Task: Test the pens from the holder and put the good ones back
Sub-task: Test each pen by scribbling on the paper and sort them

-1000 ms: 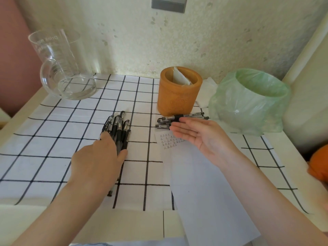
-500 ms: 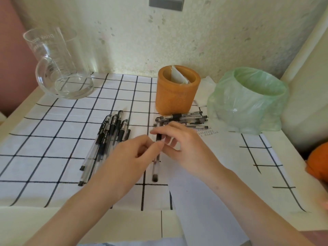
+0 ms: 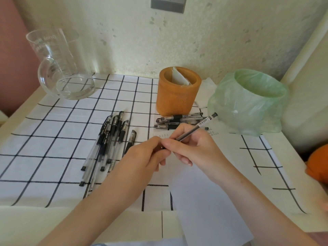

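Your right hand (image 3: pixel 190 148) pinches a pen (image 3: pixel 195 128) by its lower barrel, its back end tilted up and to the right toward the green bag (image 3: pixel 248 102), while your left hand (image 3: pixel 142 157) closes its fingertips on the pen's near end, where the cap would sit; whether the cap is off yet you cannot tell, as your fingers hide it. Half a second ago both hands met over a pen lying upright along the cloth; now it is raised and swung into a writing angle above the paper (image 3: pixel 204 192), which suggests you are about to uncap it and scribble. A second ago your left hand was picking from the loose pile of pens (image 3: pixel 110 142) at left. Just past your hands, the small group of pens (image 3: pixel 177 119) rests in front of the pen holder (image 3: pixel 177 93), which holds no pens.
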{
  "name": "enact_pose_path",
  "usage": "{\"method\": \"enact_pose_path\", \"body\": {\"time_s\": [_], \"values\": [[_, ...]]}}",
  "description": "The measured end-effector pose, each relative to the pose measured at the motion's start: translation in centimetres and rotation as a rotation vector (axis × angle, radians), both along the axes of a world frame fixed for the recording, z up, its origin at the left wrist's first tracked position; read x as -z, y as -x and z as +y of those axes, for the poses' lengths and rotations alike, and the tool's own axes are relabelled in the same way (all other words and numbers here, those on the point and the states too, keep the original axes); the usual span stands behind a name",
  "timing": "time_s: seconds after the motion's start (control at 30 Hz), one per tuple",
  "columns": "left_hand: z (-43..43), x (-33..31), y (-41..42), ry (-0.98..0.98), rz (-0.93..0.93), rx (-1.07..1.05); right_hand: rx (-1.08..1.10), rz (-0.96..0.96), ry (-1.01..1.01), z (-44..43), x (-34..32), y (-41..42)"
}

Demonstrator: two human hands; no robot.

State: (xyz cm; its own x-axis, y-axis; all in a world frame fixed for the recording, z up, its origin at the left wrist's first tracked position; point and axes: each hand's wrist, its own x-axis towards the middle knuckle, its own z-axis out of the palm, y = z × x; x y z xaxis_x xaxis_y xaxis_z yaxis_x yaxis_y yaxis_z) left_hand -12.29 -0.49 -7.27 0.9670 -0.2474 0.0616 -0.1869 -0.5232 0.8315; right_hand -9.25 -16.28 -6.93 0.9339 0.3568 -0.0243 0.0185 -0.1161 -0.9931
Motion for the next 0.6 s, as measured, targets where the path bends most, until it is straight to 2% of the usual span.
{"method": "enact_pose_path", "body": {"time_s": [0.23,0.3,0.47,0.6], "values": [[-0.7,0.0,0.6,-0.019,-0.002,-0.042,0.005,0.102,-0.133,0.0,-0.1,0.2],[-0.7,-0.2,0.5,0.028,-0.001,-0.051,-0.018,0.140,-0.165,-0.2,-0.3,0.1],[-0.7,-0.4,0.3,0.188,0.134,0.020,0.003,0.136,-0.167,-0.7,-0.4,0.0],[-0.2,0.1,0.6,-0.046,0.220,-0.052,0.282,0.143,-0.252,-1.6,-0.4,-0.9]]}}
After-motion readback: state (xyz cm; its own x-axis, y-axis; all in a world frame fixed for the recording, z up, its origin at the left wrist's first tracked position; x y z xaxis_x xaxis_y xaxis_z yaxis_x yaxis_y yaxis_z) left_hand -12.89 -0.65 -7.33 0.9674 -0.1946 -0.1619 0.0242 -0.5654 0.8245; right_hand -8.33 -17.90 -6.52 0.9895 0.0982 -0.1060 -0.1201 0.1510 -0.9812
